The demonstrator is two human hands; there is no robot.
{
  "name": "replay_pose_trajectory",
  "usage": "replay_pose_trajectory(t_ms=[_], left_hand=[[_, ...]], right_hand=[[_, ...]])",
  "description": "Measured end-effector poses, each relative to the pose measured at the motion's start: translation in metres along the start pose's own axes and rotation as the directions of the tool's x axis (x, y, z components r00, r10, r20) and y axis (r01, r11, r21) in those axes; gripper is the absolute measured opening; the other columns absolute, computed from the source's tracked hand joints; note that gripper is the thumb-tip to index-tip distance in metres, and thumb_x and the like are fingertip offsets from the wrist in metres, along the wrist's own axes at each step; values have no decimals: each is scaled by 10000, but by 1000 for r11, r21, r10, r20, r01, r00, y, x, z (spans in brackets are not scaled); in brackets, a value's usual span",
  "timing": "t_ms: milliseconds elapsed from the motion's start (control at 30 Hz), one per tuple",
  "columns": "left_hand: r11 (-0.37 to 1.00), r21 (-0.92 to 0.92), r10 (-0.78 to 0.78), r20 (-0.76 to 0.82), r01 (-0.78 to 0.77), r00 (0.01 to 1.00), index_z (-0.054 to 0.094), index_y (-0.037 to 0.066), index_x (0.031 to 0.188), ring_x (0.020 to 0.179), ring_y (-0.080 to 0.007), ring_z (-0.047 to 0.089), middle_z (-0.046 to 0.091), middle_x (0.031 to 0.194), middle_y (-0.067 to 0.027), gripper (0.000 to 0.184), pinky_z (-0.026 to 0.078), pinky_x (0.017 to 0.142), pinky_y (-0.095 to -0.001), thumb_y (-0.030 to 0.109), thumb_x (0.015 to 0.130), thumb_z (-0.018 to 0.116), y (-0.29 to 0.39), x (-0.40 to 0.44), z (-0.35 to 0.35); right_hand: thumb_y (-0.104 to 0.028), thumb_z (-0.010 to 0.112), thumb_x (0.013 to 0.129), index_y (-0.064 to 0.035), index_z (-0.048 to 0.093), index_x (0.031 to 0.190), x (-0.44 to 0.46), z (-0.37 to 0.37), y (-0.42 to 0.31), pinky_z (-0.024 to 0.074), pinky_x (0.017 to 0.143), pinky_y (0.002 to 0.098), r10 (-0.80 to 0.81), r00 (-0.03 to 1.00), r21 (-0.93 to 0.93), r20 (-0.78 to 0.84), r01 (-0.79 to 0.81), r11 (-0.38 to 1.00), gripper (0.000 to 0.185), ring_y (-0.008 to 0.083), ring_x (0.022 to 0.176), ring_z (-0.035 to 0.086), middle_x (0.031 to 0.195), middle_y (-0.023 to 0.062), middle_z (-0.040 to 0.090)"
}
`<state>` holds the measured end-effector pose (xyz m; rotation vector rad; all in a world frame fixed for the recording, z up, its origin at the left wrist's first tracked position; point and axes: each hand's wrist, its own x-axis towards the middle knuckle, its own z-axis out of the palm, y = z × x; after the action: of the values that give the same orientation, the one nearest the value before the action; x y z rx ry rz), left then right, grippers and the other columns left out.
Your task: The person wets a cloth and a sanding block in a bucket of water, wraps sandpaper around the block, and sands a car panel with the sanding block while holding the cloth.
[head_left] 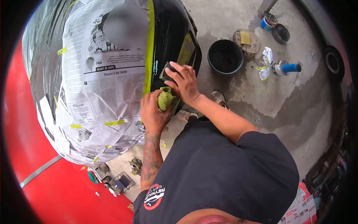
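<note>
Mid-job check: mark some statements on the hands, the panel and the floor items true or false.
1. The left hand holds a fuzzy green wad. True.
2. The right hand is empty. False: it holds a dark block at the black panel.
3. Newspaper covers the area beside the black panel. True.
4. The black bucket lies on its side. False: it stands upright on the floor.

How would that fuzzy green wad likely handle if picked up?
The fuzzy green wad is probably soft and squashable, as it looks fluffy and bulges from the left hand. Its lumpy shape suggests it wouldn't roll far. It may be light, though I can't tell whether it's soaked.
</note>
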<state>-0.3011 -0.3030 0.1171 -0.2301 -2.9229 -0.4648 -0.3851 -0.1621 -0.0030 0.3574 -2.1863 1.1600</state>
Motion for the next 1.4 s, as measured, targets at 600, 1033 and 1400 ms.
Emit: replay_pose_trajectory(t_ms=[600, 1033, 1400], left_hand=[[999, 45, 7, 43, -9, 999, 650, 150, 1212, 1010, -357, 626, 662, 1081, -92, 582, 533, 868, -458, 93, 669, 853, 2, 3, -2], [997, 63, 30, 50, -33, 998, 640, 155, 1219, 1001, -361, 627, 663, 1093, -86, 599, 538, 861, -467, 107, 665, 865, 3, 5, -4], [997, 58, 42, 54, -45, 998, 639, 143, 1215, 1006, -365, 629, 667, 1083, -96, 585, 530, 870, -465, 97, 674, 856, 2, 4, -2]], right_hand=[[-337, 797, 861, -199, 676, 1251, 44, 6, 41, 470, 960, 469, 104, 987, 18, -124, -103, 995, 431, 299, 1170, 559, 1413, 19, 590], [-253, 818, 855, -159, 640, 1284, -18, 4, 13, 451, 1034, 483, 112, 991, 156, -71, -100, 983, 474, 340, 1228, 548, 1403, 73, 589], [-184, 832, 811, -158, 574, 1333, -56, 13, -2, 424, 1038, 496, 110, 994, 219, -15, -104, 970, 583, 356, 1263, 520, 1486, 86, 532]])
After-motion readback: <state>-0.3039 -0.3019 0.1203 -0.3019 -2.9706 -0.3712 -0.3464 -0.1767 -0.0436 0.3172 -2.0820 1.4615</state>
